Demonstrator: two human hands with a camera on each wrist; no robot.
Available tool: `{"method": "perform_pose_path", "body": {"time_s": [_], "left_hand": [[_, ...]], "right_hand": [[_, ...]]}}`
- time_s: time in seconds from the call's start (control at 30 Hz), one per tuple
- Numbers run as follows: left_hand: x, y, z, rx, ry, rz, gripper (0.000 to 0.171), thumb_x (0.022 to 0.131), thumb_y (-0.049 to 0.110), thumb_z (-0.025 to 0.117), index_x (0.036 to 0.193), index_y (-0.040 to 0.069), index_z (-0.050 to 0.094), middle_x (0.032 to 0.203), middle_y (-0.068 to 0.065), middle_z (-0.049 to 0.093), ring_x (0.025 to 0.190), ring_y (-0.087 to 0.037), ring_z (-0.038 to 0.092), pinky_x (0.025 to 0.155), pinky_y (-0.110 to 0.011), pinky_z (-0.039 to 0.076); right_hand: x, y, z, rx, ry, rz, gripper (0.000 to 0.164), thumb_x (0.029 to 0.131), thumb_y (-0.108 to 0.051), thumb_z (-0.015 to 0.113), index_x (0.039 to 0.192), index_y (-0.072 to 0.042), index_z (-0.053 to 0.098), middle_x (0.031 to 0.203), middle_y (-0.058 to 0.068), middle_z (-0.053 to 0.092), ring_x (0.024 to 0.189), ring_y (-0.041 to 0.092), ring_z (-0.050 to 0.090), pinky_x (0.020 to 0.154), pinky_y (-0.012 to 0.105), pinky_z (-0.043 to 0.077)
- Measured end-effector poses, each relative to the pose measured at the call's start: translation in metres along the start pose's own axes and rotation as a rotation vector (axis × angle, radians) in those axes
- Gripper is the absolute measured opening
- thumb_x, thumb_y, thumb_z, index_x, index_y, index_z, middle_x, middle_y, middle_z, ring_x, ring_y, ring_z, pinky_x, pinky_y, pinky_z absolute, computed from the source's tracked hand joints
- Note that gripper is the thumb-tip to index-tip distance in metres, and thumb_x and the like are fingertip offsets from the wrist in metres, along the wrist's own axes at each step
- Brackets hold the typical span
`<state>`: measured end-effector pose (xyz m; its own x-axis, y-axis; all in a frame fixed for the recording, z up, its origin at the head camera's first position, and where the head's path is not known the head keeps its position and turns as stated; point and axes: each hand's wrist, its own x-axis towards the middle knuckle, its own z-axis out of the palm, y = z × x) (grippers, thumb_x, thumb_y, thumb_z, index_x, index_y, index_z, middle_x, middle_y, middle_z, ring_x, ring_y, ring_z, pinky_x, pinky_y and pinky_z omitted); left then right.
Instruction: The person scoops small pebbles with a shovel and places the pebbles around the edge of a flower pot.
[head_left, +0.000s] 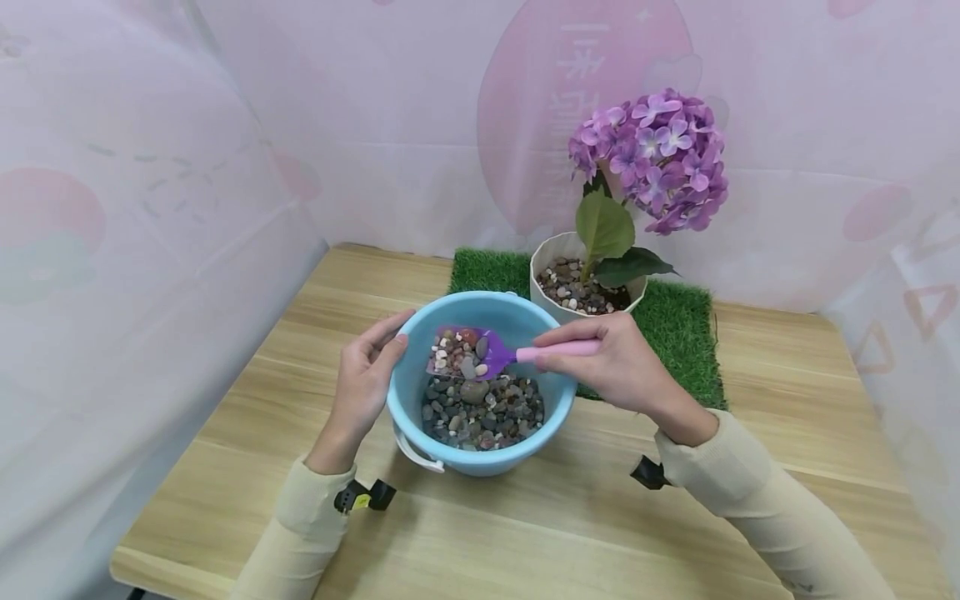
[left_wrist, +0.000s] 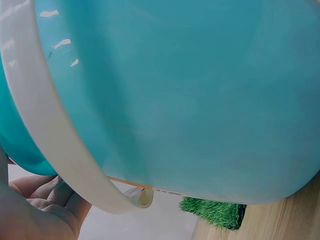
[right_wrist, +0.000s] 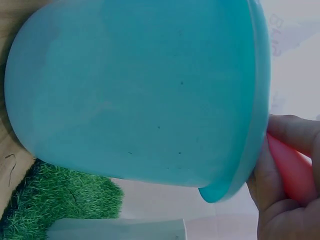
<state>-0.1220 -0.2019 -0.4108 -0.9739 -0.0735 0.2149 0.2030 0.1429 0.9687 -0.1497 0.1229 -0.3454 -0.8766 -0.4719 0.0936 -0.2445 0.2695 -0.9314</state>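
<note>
A light blue bucket (head_left: 487, 461) with pebbles (head_left: 487, 412) in its bottom stands on the table. My left hand (head_left: 362, 392) grips its rim at the left, thumb on the rim's edge and fingers outside. In my right hand (head_left: 622, 364) is the pink handle of a toy shovel (head_left: 498, 354). The shovel's purple blade is loaded with small stones (head_left: 454, 353) and hangs inside the bucket above the other pebbles. Seen from the right wrist, the fingers and red-looking handle (right_wrist: 294, 170) are right beside the bucket rim (right_wrist: 261, 90).
Behind the bucket, a white pot (head_left: 551, 250) with stones and a purple hydrangea (head_left: 660, 162) stands on a green turf mat (head_left: 682, 333). The bucket's white carrying handle (head_left: 416, 450) hangs at its front left. Patterned cloth surrounds the wooden table (head_left: 525, 542).
</note>
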Motion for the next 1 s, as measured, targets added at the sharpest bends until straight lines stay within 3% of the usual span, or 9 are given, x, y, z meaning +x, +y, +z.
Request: {"method": "perform_pose_path", "body": {"time_s": [0.17,0.53,1.0], "left_hand": [[0.0,0.0,0.0,0.01,0.004,0.01,0.04,0.11,0.012,0.053,0.146,-0.005,0.057,0.144,-0.022,0.065,0.13,-0.034,0.067,0.1,-0.028,0.062],[-0.001,-0.001,0.0,0.009,0.002,0.012,0.041,0.11,0.012,0.053,0.147,-0.005,0.057,0.145,-0.022,0.064,0.131,-0.034,0.066,0.101,-0.027,0.062],[0.0,0.0,0.0,0.02,-0.004,0.016,0.041,0.111,0.014,0.053,0.147,-0.003,0.057,0.146,-0.02,0.064,0.133,-0.034,0.065,0.101,-0.028,0.061]], "right_hand": [[-0.005,-0.002,-0.007,0.008,0.017,0.007,0.028,0.086,-0.03,0.09,0.109,-0.015,0.084,0.1,0.004,0.084,0.091,0.02,0.082,0.076,0.038,0.071],[-0.02,-0.012,-0.023,0.033,0.091,0.098,0.029,0.086,-0.025,0.09,0.111,-0.014,0.083,0.099,0.0,0.084,0.098,0.023,0.081,0.091,0.032,0.068],[-0.037,-0.007,-0.045,-0.006,0.15,0.064,0.029,0.088,-0.025,0.088,0.113,-0.012,0.082,0.102,0.001,0.084,0.099,0.022,0.08,0.088,0.031,0.068]]}}
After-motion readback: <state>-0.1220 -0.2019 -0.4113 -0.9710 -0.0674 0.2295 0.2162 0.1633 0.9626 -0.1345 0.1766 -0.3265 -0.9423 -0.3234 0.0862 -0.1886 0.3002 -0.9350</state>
